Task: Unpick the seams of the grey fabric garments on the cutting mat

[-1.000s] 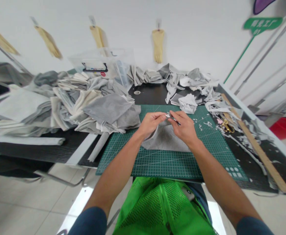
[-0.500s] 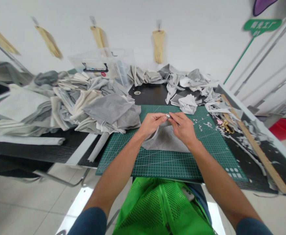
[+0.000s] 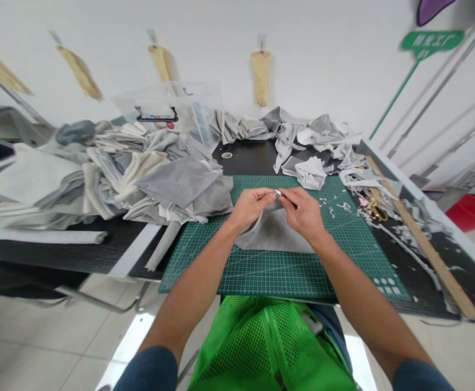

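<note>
A piece of grey cloth [image 3: 276, 233] rests on the green cutting mat [image 3: 278, 274], its upper edge raised to my fingers. My left hand [image 3: 252, 207] is closed, pinching that edge from the left. My right hand [image 3: 304, 213] is closed too, thumb and fingers pinched on the same edge from the right. Between the two sets of fingertips shows a small silvery bit [image 3: 278, 193], too small to make out. The fingers hide much of the cloth's top edge.
Left of the mat is a large heap of grey and cream cloth [image 3: 180, 182], with a clear plastic box [image 3: 156, 106] behind. White cloth [image 3: 311, 172] lies at the mat's far edge. To the right are gold-handled scissors [image 3: 376, 210], scraps, and a long wooden ruler [image 3: 436, 258].
Both hands keep nearly the same place and grip on the cloth. The fingertips have shifted only slightly around the silvery bit.
</note>
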A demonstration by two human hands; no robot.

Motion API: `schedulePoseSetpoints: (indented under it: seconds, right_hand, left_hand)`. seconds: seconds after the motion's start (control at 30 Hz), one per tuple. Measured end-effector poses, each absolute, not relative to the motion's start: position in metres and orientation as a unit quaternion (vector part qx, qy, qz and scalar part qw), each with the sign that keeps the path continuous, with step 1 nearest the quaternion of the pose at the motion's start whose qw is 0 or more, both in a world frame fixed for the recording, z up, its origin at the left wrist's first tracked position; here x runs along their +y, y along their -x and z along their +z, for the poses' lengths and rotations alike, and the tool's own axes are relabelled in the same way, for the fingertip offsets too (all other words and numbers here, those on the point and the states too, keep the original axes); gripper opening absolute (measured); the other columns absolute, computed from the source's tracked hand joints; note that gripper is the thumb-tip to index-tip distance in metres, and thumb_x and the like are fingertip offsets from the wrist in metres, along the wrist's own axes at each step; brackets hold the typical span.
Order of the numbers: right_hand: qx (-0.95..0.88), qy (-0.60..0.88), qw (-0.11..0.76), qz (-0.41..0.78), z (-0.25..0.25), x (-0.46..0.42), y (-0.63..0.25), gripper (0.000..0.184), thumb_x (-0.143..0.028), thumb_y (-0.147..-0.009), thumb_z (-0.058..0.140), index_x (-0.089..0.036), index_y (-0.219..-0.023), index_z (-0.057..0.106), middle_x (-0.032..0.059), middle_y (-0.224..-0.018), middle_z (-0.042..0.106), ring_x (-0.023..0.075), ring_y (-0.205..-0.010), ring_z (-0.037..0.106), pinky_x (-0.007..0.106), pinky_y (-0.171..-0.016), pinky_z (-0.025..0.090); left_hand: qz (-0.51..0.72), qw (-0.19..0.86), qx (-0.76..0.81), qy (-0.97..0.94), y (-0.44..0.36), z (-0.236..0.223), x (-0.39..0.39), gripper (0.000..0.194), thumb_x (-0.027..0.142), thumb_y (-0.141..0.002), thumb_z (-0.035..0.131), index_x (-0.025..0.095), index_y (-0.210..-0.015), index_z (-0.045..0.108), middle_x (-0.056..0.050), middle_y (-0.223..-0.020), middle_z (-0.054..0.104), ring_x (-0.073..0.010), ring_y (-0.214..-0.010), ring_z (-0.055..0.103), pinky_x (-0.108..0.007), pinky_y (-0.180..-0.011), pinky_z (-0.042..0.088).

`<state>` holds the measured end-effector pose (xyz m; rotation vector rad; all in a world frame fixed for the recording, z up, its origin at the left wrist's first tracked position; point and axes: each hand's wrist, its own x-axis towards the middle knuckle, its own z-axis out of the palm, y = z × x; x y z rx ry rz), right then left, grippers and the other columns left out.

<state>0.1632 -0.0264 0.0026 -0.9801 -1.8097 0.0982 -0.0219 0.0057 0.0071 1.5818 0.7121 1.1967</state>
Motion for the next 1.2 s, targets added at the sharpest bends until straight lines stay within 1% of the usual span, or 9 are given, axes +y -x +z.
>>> schedulePoseSetpoints:
  seconds: [0.2, 0.33, 0.53, 0.63, 0.77, 0.83, 0.97, 1.07, 1.2]
  right_hand:
    - [-0.654, 0.473, 0.57, 0.152, 0.001, -0.021, -0.167, 0.035, -0.048, -0.096, 0.062, -0.02, -0.116, 0.073, 0.0089, -0.104, 0.074, 0.0226, -0.09, 0.067, 0.038, -0.081, 0.055]
    - [-0.633, 0.463, 0.566, 0.254, 0.006, -0.022, -0.167, 0.038, -0.051, -0.092, 0.066, -0.019, -0.111, 0.072, 0.0065, -0.097, 0.073, 0.0195, -0.081, 0.064, 0.034, -0.074, 0.052]
    - [-0.611, 0.454, 0.55, 0.343, 0.014, -0.028, -0.164, 0.038, -0.049, -0.084, 0.075, -0.019, -0.107, 0.074, -0.0018, -0.074, 0.06, 0.013, -0.063, 0.046, 0.028, -0.057, 0.037]
    - [-0.62, 0.453, 0.531, 0.359, 0.014, -0.029, -0.165, 0.036, -0.048, -0.084, 0.075, -0.019, -0.104, 0.076, -0.0016, -0.072, 0.06, 0.0135, -0.063, 0.046, 0.028, -0.058, 0.035]
    - [-0.634, 0.444, 0.536, 0.336, 0.013, -0.027, -0.165, 0.027, -0.045, -0.082, 0.076, -0.019, -0.088, 0.077, 0.0012, -0.078, 0.068, 0.0161, -0.072, 0.055, 0.03, -0.067, 0.042]
    - [-0.633, 0.446, 0.542, 0.326, 0.013, -0.027, -0.164, 0.026, -0.045, -0.083, 0.075, -0.019, -0.084, 0.076, 0.0014, -0.078, 0.069, 0.0159, -0.072, 0.055, 0.03, -0.068, 0.042]
    - [-0.631, 0.444, 0.551, 0.318, 0.016, -0.029, -0.164, 0.025, -0.044, -0.084, 0.074, -0.019, -0.084, 0.074, 0.0013, -0.078, 0.069, 0.0154, -0.071, 0.054, 0.03, -0.067, 0.042]
    - [-0.636, 0.434, 0.549, 0.325, 0.017, -0.03, -0.164, 0.025, -0.044, -0.085, 0.073, -0.019, -0.083, 0.073, 0.0014, -0.077, 0.068, 0.0159, -0.072, 0.055, 0.03, -0.068, 0.043]
    - [-0.632, 0.435, 0.558, 0.317, 0.017, -0.028, -0.168, 0.027, -0.045, -0.086, 0.073, -0.02, -0.096, 0.07, 0.0005, -0.081, 0.066, 0.0151, -0.071, 0.054, 0.03, -0.067, 0.043]
  left_hand:
    - [0.506, 0.5, 0.323, -0.624, 0.023, 0.009, 0.003, 0.036, 0.041, -0.078, 0.085, 0.015, -0.102, 0.078, -0.004, -0.08, 0.077, -0.0148, -0.071, 0.068, -0.027, -0.072, 0.052]
    - [0.523, 0.478, 0.329, -0.624, 0.023, 0.011, 0.003, 0.04, 0.034, -0.074, 0.086, 0.015, -0.106, 0.073, -0.006, -0.087, 0.079, -0.0164, -0.076, 0.071, -0.027, -0.072, 0.053]
    - [0.513, 0.43, 0.347, -0.657, 0.017, 0.011, 0.0, 0.039, 0.02, -0.078, 0.074, 0.017, -0.116, 0.065, -0.004, -0.09, 0.081, -0.0151, -0.078, 0.073, -0.024, -0.072, 0.052]
    - [0.493, 0.383, 0.368, -0.689, 0.016, 0.011, -0.004, 0.038, 0.019, -0.081, 0.07, 0.019, -0.118, 0.064, -0.002, -0.088, 0.081, -0.0143, -0.078, 0.072, -0.024, -0.072, 0.051]
    - [0.471, 0.33, 0.393, -0.717, 0.016, 0.011, -0.007, 0.035, 0.02, -0.082, 0.069, 0.02, -0.117, 0.066, 0.0, -0.085, 0.08, -0.0139, -0.077, 0.07, -0.025, -0.075, 0.052]
    - [0.471, 0.344, 0.387, -0.714, 0.017, 0.009, -0.005, 0.034, 0.021, -0.081, 0.071, 0.019, -0.115, 0.067, -0.001, -0.084, 0.079, -0.0142, -0.075, 0.07, -0.026, -0.074, 0.052]
    - [0.465, 0.44, 0.331, -0.693, 0.018, 0.006, 0.001, 0.032, 0.035, -0.08, 0.08, 0.016, -0.104, 0.073, -0.006, -0.09, 0.079, -0.017, -0.08, 0.072, -0.028, -0.075, 0.054]
    - [0.474, 0.473, 0.312, -0.674, 0.019, 0.006, 0.004, 0.034, 0.046, -0.08, 0.081, 0.015, -0.095, 0.078, -0.008, -0.092, 0.079, -0.0179, -0.081, 0.071, -0.031, -0.077, 0.055]
    - [0.491, 0.464, 0.335, -0.657, 0.021, 0.007, 0.004, 0.033, 0.044, -0.076, 0.084, 0.015, -0.089, 0.079, -0.007, -0.085, 0.078, -0.0169, -0.076, 0.068, -0.03, -0.075, 0.054]
